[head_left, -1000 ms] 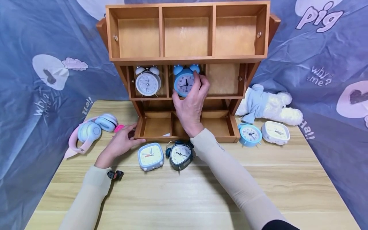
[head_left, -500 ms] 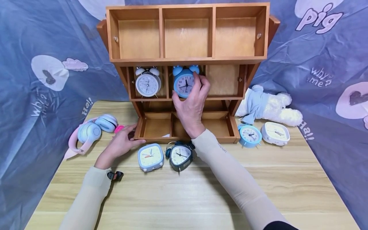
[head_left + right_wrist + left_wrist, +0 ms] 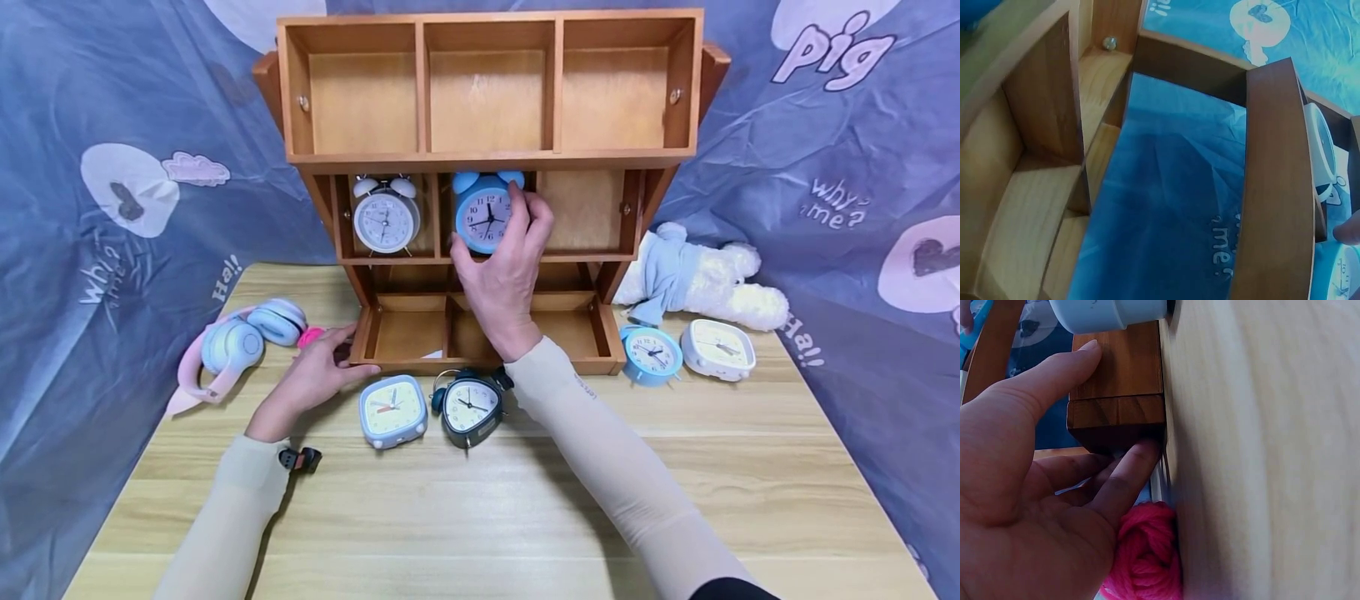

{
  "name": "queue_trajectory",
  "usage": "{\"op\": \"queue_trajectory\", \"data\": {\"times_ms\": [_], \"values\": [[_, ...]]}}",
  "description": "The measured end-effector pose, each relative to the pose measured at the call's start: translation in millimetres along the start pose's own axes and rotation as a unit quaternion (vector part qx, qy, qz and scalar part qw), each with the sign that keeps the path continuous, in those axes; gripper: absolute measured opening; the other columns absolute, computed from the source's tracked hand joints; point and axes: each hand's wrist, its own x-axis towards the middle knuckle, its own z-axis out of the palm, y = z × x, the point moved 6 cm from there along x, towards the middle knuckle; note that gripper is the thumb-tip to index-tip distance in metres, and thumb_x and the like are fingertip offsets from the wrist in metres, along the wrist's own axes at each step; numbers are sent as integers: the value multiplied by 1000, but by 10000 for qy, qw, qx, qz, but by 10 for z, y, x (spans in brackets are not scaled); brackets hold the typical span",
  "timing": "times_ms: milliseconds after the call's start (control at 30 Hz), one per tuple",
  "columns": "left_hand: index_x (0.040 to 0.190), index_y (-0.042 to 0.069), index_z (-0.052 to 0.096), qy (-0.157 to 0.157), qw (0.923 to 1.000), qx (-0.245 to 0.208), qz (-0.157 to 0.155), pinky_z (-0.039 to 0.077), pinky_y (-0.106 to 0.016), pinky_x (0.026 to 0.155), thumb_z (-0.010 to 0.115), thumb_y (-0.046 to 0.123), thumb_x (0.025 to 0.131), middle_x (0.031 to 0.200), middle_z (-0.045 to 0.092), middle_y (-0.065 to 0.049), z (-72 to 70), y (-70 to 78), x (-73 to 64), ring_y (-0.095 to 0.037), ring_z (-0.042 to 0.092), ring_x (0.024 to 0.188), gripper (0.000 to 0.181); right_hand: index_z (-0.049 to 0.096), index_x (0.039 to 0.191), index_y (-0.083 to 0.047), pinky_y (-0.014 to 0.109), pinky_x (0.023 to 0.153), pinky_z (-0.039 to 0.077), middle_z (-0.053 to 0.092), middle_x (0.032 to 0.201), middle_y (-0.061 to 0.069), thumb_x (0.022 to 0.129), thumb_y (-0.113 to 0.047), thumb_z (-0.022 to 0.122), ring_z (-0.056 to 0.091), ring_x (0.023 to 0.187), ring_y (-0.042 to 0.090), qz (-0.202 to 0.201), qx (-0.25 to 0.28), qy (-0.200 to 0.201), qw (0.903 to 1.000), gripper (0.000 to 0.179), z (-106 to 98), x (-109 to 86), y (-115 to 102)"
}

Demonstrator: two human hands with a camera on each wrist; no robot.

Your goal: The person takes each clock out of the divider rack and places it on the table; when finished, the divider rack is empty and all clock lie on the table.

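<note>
In the head view my right hand (image 3: 504,271) holds a blue twin-bell alarm clock (image 3: 483,218), thumb at its lower left and fingers on its right side. The clock stands upright in the middle compartment of the shelf's second tier. A white twin-bell alarm clock (image 3: 386,221) stands in the compartment to its left. My left hand (image 3: 318,367) grips the lower left corner of the wooden shelf (image 3: 487,367). The left wrist view shows its thumb on the front face of the shelf's end (image 3: 1116,409) and its fingers behind. The right wrist view shows only a bit of the fingers (image 3: 1349,230).
A light-blue square clock (image 3: 393,410) and a dark green rounded-triangle clock (image 3: 471,408) stand before the shelf. Right of it are another blue clock (image 3: 651,354), a white clock (image 3: 718,348) and a plush toy (image 3: 697,275). Headphones (image 3: 240,343) and pink yarn (image 3: 1147,553) lie left.
My right hand and the blue alarm clock have shifted slightly to the right within the middle compartment. My left hand has stayed on the shelf's corner.
</note>
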Motion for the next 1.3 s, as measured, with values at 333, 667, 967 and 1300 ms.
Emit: {"op": "queue_trajectory", "data": {"times_ms": [333,667,967,1300], "values": [[172,-5,36,0,10000,33,-34,49,-65,124,86,43,101,168,50,-34,-6,-5,-8,-50,60,148,100,50,161,4,39,126,47,45,148,27,87,-21,93,46,143,39,-97,-39,46,9999,89,-84,39,-52],[171,-6,36,12,9999,141,-49,49,-66,124,86,46,100,167,51,-34,-7,-14,-7,-52,59,148,101,51,161,4,39,125,47,45,149,27,90,-24,91,45,144,38,-90,11,9,10000,87,-147,36,-116],[171,-7,36,15,9999,106,-22,50,-65,123,86,42,101,167,51,-35,-3,-1,-1,-51,60,147,99,53,159,5,42,126,46,46,145,27,86,-22,91,46,142,40,-6,3,-93,10000,87,-177,-4,-133],[171,-6,36,51,9999,119,-10,49,-66,124,86,42,101,167,51,-35,-6,-18,-5,-51,59,148,99,53,158,5,43,122,48,45,145,26,87,-23,90,45,141,39,57,33,-235,9997,84,-196,-14,-174]]}}
